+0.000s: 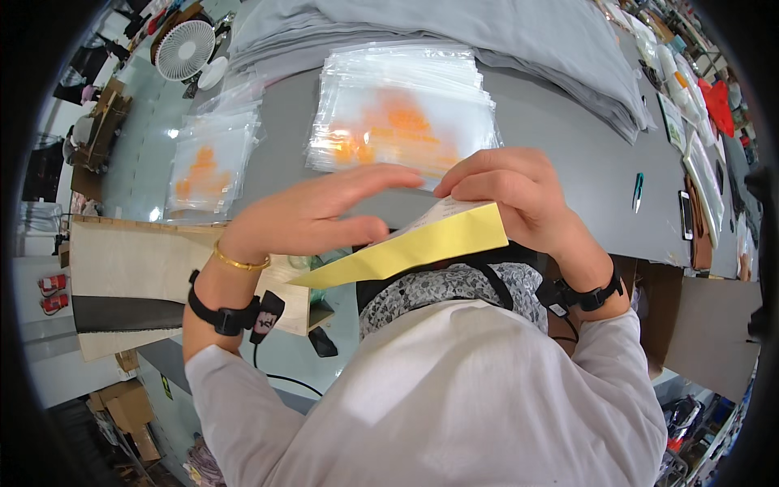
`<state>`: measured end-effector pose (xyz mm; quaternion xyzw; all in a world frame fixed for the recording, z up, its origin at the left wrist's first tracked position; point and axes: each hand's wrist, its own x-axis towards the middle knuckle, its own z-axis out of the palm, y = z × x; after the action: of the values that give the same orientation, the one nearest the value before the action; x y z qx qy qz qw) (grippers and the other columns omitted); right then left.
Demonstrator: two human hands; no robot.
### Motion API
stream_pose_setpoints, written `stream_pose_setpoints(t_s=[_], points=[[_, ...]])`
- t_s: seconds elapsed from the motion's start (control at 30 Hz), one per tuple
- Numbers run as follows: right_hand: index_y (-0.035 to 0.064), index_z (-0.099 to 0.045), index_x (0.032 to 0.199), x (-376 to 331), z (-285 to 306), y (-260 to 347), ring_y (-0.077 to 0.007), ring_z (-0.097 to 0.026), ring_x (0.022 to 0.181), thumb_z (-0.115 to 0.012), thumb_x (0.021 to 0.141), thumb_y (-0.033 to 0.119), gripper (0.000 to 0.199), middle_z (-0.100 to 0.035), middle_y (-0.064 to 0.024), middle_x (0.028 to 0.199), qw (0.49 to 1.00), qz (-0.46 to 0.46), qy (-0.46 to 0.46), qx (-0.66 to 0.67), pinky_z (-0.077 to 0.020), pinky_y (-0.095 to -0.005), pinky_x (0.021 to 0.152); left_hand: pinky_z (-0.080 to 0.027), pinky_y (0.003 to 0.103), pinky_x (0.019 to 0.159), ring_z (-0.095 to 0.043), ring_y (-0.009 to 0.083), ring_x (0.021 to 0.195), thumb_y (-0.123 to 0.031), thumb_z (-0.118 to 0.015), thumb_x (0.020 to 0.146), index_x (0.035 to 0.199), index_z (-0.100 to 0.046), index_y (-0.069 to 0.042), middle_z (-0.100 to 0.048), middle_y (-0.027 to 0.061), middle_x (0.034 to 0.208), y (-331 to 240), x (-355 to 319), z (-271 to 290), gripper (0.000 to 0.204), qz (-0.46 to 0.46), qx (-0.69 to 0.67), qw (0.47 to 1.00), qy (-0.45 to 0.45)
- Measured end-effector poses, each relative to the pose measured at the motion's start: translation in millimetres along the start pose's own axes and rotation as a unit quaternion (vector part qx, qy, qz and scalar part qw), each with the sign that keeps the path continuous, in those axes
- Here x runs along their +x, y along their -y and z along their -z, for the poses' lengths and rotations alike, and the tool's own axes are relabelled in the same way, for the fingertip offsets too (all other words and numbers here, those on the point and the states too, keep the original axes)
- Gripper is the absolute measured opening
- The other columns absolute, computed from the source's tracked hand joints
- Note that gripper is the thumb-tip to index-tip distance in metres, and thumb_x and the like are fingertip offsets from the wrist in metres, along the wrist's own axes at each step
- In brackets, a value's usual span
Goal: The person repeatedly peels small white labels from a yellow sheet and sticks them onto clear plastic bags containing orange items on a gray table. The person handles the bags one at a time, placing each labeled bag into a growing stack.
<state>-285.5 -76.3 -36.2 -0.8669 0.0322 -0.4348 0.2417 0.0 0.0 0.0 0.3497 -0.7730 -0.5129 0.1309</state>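
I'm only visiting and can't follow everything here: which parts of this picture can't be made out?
Head view:
- Folded yellow paper sheet: its upper edge is hidden by the right hand.
- Left hand lies flat, so its palm is unseen.
- Stack of clear plastic bags with orange print: print blurred.

A grey worktable (pixel 568 154) stands over pale floor (pixel 146 146), white fan (pixel 185 49) beyond.
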Motion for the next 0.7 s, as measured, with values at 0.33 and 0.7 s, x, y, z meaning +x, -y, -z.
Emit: stream_pose_setpoints(t_s=[0.33,0.7], points=[[0.0071,-0.069,0.101,-52,17,7,-0.0269,-0.069,0.071,-0.073,0.086,0.003,0.016,-0.072,-0.0058,0.087,0.996,-0.084,-0.026,-0.003,-0.0527,-0.0345,0.059,-0.042,0.033,0.113,-0.053,0.0168,0.133,-0.031,-0.067,0.105,0.162,-0.031,0.0,-0.057,0.0104,0.145,-11,56,-72,0.074,0.109,-0.267,0.956,0.047],[0.0065,-0.069,0.111,-55,10,7,-0.0303,-0.068,0.075,-0.07,0.096,0.003,0.015,-0.07,-0.0122,0.088,0.956,-0.279,0.033,0.088,-0.0543,-0.0326,0.067,-0.041,0.034,0.115,-0.048,0.0134,0.139,-0.026,-0.062,0.108,0.164,-0.03,-0.003,-0.051,0.0058,0.152,-13,61,-76,0.068,0.153,-0.369,0.917,-0.005]])
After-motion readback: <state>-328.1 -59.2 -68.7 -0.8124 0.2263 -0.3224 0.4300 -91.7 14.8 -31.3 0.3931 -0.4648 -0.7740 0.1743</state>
